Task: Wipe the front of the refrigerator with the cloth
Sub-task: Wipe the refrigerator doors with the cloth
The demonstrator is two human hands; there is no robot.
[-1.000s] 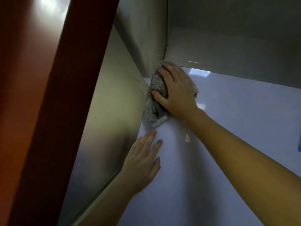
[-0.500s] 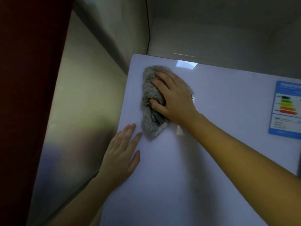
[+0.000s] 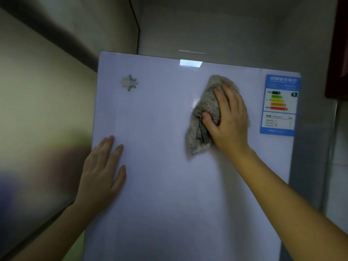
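The white refrigerator door (image 3: 160, 185) fills the middle of the head view. A crumpled grey fluffy cloth (image 3: 204, 113) is pressed against its upper right part. My right hand (image 3: 228, 119) lies over the cloth and grips it, with the thumb tucked into its folds. My left hand (image 3: 102, 174) rests flat on the door's left edge, fingers apart, holding nothing. A small faded emblem (image 3: 129, 83) sits near the door's top left corner.
A blue energy label (image 3: 278, 105) is stuck at the door's top right, just right of the cloth. A shiny metal panel (image 3: 43, 119) stands close on the left. A dark red cabinet (image 3: 339, 53) hangs at the upper right. A grey wall lies behind.
My right hand has slid the cloth from the door's top left corner across to the right, toward the energy label. The view has swung right. My left hand stays flat on the left edge.
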